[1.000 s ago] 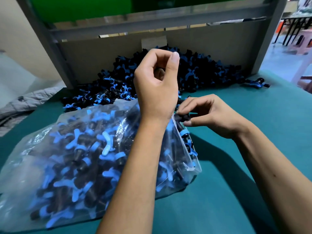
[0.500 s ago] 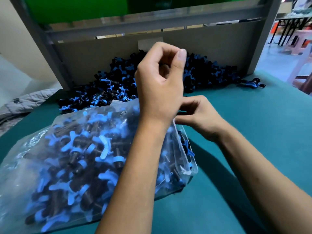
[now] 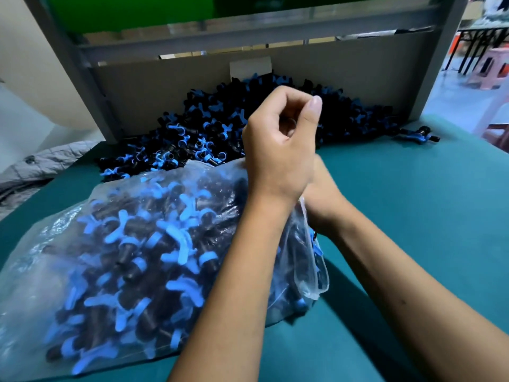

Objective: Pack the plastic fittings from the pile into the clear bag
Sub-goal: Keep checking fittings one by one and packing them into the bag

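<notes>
Head view looks down on a teal table [image 3: 413, 216], with a grey frame [image 3: 248, 31] and a board standing at its far edge. Across the near left lies one large clear bag [image 3: 68, 257], bulging with black and blue plastic fittings too many to count, its open mouth turned to the right and hanging slack. Against the board behind it sits the pile [image 3: 209, 133] of the same fittings, likewise beyond counting, and a loose fitting or two [image 3: 418, 135] lies apart at the far right of the table. Two bare forearms reach in from the near edge. Raised above the bag's mouth, the left hand [image 3: 278, 150] has its fingers curled in with the thumb upright beside them; whether anything is held inside cannot be told. Mostly hidden behind that wrist, the right hand [image 3: 322, 199] is at the bag's mouth, and its fingers cannot be seen.
</notes>
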Demonstrator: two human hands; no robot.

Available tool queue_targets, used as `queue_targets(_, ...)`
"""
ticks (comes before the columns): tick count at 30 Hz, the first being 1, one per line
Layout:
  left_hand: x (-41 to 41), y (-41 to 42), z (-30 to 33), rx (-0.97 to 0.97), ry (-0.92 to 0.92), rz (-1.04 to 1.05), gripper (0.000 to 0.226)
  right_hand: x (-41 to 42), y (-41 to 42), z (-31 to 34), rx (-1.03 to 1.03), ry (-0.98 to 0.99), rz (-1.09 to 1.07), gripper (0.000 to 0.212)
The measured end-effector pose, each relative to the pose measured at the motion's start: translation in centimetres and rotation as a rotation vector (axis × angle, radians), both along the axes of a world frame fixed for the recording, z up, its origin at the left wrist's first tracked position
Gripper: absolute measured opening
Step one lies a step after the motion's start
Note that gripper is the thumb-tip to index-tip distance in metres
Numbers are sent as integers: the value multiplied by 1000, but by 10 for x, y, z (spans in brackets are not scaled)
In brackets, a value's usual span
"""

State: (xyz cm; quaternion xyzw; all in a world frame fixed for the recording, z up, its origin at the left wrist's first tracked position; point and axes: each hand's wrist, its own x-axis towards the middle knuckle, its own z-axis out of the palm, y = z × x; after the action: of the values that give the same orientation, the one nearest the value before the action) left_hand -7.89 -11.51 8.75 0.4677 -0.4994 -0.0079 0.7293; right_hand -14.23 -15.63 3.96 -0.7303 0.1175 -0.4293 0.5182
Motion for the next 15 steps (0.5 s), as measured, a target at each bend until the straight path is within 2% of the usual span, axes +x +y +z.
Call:
queue_targets(1,2,-2,-3,11,29,5,16,1,-12,-2,119,-77,-11,5)
queue_targets(3,5,-6,-12,62,78,22,18,-2,-35,-11,318,-197,-168,19)
queue_targets(5,10,-11,-21,166,113,44,19,-4,-59,-25,322,-75,-439,32)
queue_targets(7,16,-17,-33,323,92,53,17,-3,-88,-42,22,314,-672,30)
queue_targets(8,19,-18,-38,416,52,53,15,0,-101,-50,-173,556,-707,31)
queue_targets(10,20,-19,-48,569,-67,75,14,4,-120,-62,-438,933,-608,46)
queue_targets(11,20,-18,-51,607,-117,97,15,6,-125,-65,-469,1049,-541,53)
queue_targets(13,20,-17,-53,616,-150,122,15,10,-129,-68,-443,1112,-467,53)
queue_targets(15,22,-17,-52,609,-130,125,14,10,-130,-70,-387,1003,-494,46)
